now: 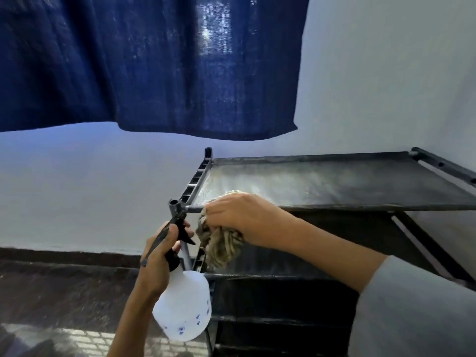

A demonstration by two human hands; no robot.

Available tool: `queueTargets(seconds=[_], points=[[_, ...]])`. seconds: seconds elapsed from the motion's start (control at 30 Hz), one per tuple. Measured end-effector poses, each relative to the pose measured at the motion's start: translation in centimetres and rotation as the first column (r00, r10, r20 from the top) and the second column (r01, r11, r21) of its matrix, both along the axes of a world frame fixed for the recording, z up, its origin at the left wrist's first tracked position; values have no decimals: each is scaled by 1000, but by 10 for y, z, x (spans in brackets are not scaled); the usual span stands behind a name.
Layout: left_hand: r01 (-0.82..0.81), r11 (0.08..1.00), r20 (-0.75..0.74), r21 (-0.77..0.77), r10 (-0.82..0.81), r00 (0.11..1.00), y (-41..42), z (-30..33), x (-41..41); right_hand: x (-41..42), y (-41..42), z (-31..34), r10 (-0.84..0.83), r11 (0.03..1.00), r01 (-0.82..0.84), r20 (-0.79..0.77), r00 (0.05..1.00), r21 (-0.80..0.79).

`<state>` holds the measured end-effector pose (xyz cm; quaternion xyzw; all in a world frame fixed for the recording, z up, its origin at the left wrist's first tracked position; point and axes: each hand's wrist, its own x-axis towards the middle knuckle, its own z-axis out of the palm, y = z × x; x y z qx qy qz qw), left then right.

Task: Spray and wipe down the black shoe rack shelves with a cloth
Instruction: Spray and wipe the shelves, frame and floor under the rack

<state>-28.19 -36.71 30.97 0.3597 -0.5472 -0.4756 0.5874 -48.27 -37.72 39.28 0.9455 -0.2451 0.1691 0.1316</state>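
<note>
The fingers of the right hand [237, 215] are curled tight around a bunched, beige, ropy-looking cloth [221, 244], pressing its upper part against the front left corner of the top shelf of the black metal-framed shoe rack [334, 181] while the rest hangs below the edge. The left hand [157, 256] is wrapped around the black trigger head of a translucent white plastic spray bottle [184, 305], held just beside the rack's front left post [175, 210]. The cloth looks soft and limp, best kept wadded in the palm so it presses flat; the shelf panel looks like taut fabric, likely to give under pressure, and its grey sheen suggests dust or spray. The bottle seems light, gripped best at the neck. A dark blue curtain [154, 63] hangs above the shelf, well clear; lower shelves sit beneath, harder to reach past the frame.
</note>
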Motion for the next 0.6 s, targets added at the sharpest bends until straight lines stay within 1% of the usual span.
queueTargets(seconds=[0.07,0.13,0.2,0.27,0.33,0.43,0.5,0.53,0.6], points=[[0,1000,-10,-9,0,1000,-2,0,0,-34,14,-6,-44,999,44,14,999,-5],[7,1000,-10,-10,-7,1000,-2,1,-2,-77,33,-10,-104,995,103,55,993,9],[3,1000,-3,-9,-3,1000,-2,2,-4,-127,50,-11,-183,983,184,103,978,-10],[-18,1000,5,7,18,1000,0,4,-7,-174,68,-11,-306,951,309,156,939,6],[-26,1000,15,-2,26,1000,3,5,-9,-197,80,-10,-413,911,407,187,891,70],[-54,998,41,-15,54,998,5,6,-8,-188,86,-9,-445,895,423,235,864,143],[-86,996,60,-34,88,994,9,7,-7,-171,84,-13,-451,892,411,307,838,188],[-106,992,100,-62,112,989,13,8,-9,-161,81,-17,-458,889,414,355,815,197],[-192,973,221,-124,216,951,23,7,-18,-133,74,-25,-453,890,422,451,769,175]])
